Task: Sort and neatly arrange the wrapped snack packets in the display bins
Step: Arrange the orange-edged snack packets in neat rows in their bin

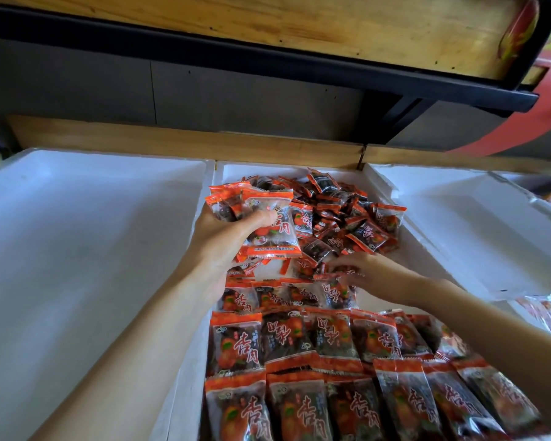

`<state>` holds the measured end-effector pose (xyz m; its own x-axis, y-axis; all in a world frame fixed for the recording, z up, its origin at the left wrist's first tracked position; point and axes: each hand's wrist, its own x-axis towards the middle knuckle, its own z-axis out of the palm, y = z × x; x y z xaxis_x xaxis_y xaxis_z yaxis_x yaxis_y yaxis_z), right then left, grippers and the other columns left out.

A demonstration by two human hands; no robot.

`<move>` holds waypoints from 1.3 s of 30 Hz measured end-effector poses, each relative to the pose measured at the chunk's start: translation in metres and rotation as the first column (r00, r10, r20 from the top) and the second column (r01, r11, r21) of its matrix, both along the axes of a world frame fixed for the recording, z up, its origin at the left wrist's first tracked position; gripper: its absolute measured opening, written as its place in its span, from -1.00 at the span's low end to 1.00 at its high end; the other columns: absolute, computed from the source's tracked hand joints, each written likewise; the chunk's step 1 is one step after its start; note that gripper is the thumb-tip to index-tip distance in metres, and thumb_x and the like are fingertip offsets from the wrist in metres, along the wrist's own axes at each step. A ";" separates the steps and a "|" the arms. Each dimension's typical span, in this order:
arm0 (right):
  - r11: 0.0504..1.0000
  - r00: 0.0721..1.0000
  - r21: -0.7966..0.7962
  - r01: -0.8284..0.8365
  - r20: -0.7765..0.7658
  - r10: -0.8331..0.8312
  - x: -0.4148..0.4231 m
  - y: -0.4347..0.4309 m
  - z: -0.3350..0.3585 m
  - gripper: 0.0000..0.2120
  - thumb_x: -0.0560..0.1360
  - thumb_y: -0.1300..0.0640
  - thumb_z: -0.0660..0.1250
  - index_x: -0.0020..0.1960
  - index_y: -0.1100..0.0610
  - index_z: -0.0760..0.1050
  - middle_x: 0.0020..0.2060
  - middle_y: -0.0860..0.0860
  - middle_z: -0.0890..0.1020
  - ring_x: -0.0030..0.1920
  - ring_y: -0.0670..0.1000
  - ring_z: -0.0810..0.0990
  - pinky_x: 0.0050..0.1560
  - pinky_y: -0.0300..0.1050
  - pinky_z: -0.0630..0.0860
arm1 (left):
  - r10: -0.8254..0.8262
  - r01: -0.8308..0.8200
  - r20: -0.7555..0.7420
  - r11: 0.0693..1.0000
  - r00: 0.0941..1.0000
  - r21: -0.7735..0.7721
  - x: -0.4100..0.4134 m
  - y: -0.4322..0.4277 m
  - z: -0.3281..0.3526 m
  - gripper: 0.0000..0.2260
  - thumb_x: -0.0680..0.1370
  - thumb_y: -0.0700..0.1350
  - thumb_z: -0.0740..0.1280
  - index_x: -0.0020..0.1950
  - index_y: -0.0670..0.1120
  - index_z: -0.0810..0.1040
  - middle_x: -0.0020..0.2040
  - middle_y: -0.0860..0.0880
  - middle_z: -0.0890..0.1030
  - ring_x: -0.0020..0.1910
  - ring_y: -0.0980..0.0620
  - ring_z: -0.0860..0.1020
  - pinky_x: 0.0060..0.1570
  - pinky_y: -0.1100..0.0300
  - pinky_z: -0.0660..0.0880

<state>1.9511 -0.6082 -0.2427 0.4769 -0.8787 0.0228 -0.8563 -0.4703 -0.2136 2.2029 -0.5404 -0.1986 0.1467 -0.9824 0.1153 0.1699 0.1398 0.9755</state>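
Left hand (233,237) raised over middle white foam bin (376,179), forearm angled up, fingers and thumb curled round a bunch of orange-red snack packets (268,218). Right hand (369,272) reaches in low from the right, fingers stretched onto packets mid-bin; blurred, grip unclear. Loose pile (347,214) at far end, neat rows (315,361) near end.
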 end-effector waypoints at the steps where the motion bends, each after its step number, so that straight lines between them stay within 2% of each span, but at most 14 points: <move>1: 0.999 1.000 -0.029 0.017 -0.010 -0.017 -0.006 -0.002 0.001 -0.61 0.55 0.09 0.27 0.37 -0.01 0.40 0.29 -0.09 0.50 0.25 -0.08 0.48 0.23 -0.24 0.36 | -0.002 0.002 -0.001 1.000 1.000 -0.001 0.000 0.000 0.000 -0.83 0.36 -0.15 0.53 -0.08 -0.03 0.66 -0.15 -0.01 0.72 -0.07 -0.07 0.68 0.11 -0.19 0.56; 4: 0.999 0.984 -0.021 0.027 -0.178 -0.030 -0.025 -0.009 0.001 -0.47 0.51 0.08 0.34 0.44 0.02 0.29 0.41 -0.03 0.36 0.39 -0.05 0.32 0.37 -0.19 0.23 | 0.005 -0.005 -0.007 1.000 1.000 0.001 0.001 0.000 0.000 -0.75 0.36 -0.15 0.54 0.02 -0.06 0.66 -0.12 -0.02 0.72 -0.05 -0.08 0.68 0.12 -0.19 0.56; 8: 0.996 0.944 -0.005 0.092 -0.319 -0.089 -0.030 -0.021 -0.004 -0.38 0.52 -0.12 0.26 0.50 -0.13 0.08 0.50 0.01 0.13 0.49 0.04 0.13 0.43 -0.11 0.09 | 0.000 0.000 -0.004 1.000 1.000 0.002 0.001 -0.001 -0.002 -0.79 0.36 -0.16 0.54 -0.03 -0.05 0.67 -0.12 -0.03 0.72 -0.05 -0.08 0.68 0.12 -0.19 0.56; 11: 0.995 0.952 -0.022 0.101 -0.287 -0.103 -0.027 -0.027 -0.003 -0.39 0.51 -0.17 0.24 0.50 -0.07 0.14 0.47 0.03 0.21 0.46 0.04 0.17 0.40 -0.13 0.13 | 0.002 -0.002 -0.003 1.000 1.000 -0.001 0.002 -0.001 -0.001 -0.82 0.37 -0.17 0.53 -0.06 -0.03 0.65 -0.14 -0.01 0.72 -0.08 -0.06 0.68 0.10 -0.17 0.57; 16: 0.990 0.951 -0.129 0.062 -0.293 -0.098 -0.028 -0.023 -0.009 -0.28 0.41 -0.27 0.31 0.48 -0.05 0.20 0.29 0.02 0.44 0.29 0.01 0.31 0.24 -0.16 0.27 | -0.002 0.001 0.011 1.000 1.000 0.006 0.001 -0.002 -0.001 -0.65 0.34 -0.13 0.55 0.10 -0.08 0.62 -0.09 -0.02 0.72 -0.02 -0.09 0.68 0.14 -0.21 0.54; 21: 0.991 0.907 -0.131 0.038 -0.412 -0.090 -0.031 -0.023 0.005 -0.37 0.46 -0.09 0.36 0.46 -0.13 0.20 0.14 -0.02 0.47 0.26 0.01 0.33 0.21 -0.16 0.26 | 0.016 -0.016 0.014 1.000 1.000 0.012 0.001 -0.002 -0.002 -0.70 0.35 -0.16 0.54 0.06 -0.07 0.64 -0.14 0.00 0.72 -0.07 -0.05 0.68 0.12 -0.19 0.56; 23: 0.994 0.915 -0.107 0.026 -0.397 -0.067 -0.036 -0.016 0.006 -0.40 0.48 0.07 0.36 0.45 -0.14 0.23 0.01 -0.05 0.40 0.13 -0.01 0.37 0.15 -0.20 0.29 | 0.017 -0.017 0.017 1.000 1.000 0.016 0.001 -0.002 -0.001 -0.74 0.35 -0.16 0.54 0.02 -0.04 0.65 -0.14 0.01 0.72 -0.06 -0.07 0.68 0.13 -0.22 0.54; 25: 0.999 0.944 -0.037 -0.001 -0.329 -0.012 -0.042 -0.009 0.002 -0.40 0.47 0.16 0.38 0.43 -0.13 0.27 -0.03 -0.06 0.46 -0.01 -0.02 0.42 0.14 -0.18 0.36 | 0.010 -0.010 0.014 1.000 1.000 0.012 0.001 -0.003 -0.001 -0.76 0.35 -0.15 0.54 -0.01 -0.02 0.65 -0.15 0.01 0.72 -0.06 -0.07 0.68 0.14 -0.22 0.54; 27: 0.999 0.969 0.047 -0.023 -0.243 0.034 -0.045 -0.002 -0.001 -0.40 0.45 0.20 0.41 0.42 -0.07 0.30 0.14 -0.06 0.56 0.12 -0.07 0.50 0.29 -0.19 0.36 | 0.005 -0.005 0.011 1.000 1.000 0.009 -0.001 -0.003 -0.002 -0.75 0.36 -0.16 0.54 0.01 -0.03 0.64 -0.15 0.02 0.72 -0.06 -0.05 0.68 0.14 -0.19 0.55; 29: 0.996 0.980 0.088 -0.033 -0.193 0.049 -0.044 0.005 -0.002 -0.42 0.47 0.23 0.38 0.43 -0.02 0.31 0.34 -0.17 0.39 0.35 -0.18 0.33 0.39 -0.29 0.18 | -0.001 0.001 0.011 1.000 1.000 0.007 -0.002 -0.002 -0.002 -0.70 0.35 -0.15 0.55 0.06 -0.05 0.63 -0.13 0.02 0.72 -0.06 -0.03 0.68 0.14 -0.15 0.55; 31: 0.994 0.985 0.104 -0.040 -0.163 0.056 -0.043 0.010 -0.003 -0.45 0.49 0.26 0.35 0.42 -0.02 0.32 0.39 -0.18 0.34 0.41 -0.18 0.26 0.41 -0.27 0.18 | -0.008 0.008 0.015 1.000 1.000 0.004 -0.003 -0.002 -0.004 -0.70 0.35 -0.15 0.55 0.06 -0.05 0.64 -0.12 0.01 0.72 -0.05 -0.03 0.68 0.14 -0.13 0.54; 34: 0.998 0.995 0.044 -0.053 -0.083 0.057 -0.039 0.014 0.001 -0.50 0.49 0.27 0.35 0.38 -0.01 0.38 0.31 -0.14 0.43 0.31 -0.13 0.41 0.37 -0.19 0.30 | -0.003 0.003 0.005 1.000 1.000 -0.001 -0.003 -0.002 -0.005 -0.78 0.35 -0.16 0.54 -0.04 -0.01 0.64 -0.17 0.03 0.72 -0.09 -0.01 0.68 0.13 -0.09 0.55; 36: 0.993 0.999 -0.108 0.038 -0.026 -0.041 -0.043 0.006 0.007 -0.47 0.46 0.25 0.39 0.38 -0.01 0.38 0.29 -0.12 0.45 0.29 -0.07 0.43 0.34 -0.16 0.33 | -0.005 0.005 0.003 1.000 1.000 -0.009 -0.003 -0.003 -0.005 -0.81 0.36 -0.17 0.54 -0.09 0.00 0.63 -0.19 0.05 0.72 -0.07 -0.01 0.67 0.11 -0.06 0.55; 39: 0.963 0.963 -0.177 0.202 -0.146 -0.228 -0.056 -0.007 0.011 -0.34 0.44 0.22 0.40 0.46 0.02 0.23 0.39 0.01 0.35 0.37 0.04 0.32 0.30 -0.14 0.29 | -0.007 0.007 0.002 1.000 1.000 -0.009 -0.003 -0.003 -0.004 -0.76 0.35 -0.16 0.54 -0.03 -0.01 0.63 -0.16 0.04 0.72 -0.03 -0.05 0.67 0.12 -0.10 0.54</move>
<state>1.8952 -0.6151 -0.2322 0.2861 -0.9521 0.1082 -0.9577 -0.2877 0.0007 2.2003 -0.5432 -0.2029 0.1397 -0.9824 0.1244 0.1688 0.1474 0.9746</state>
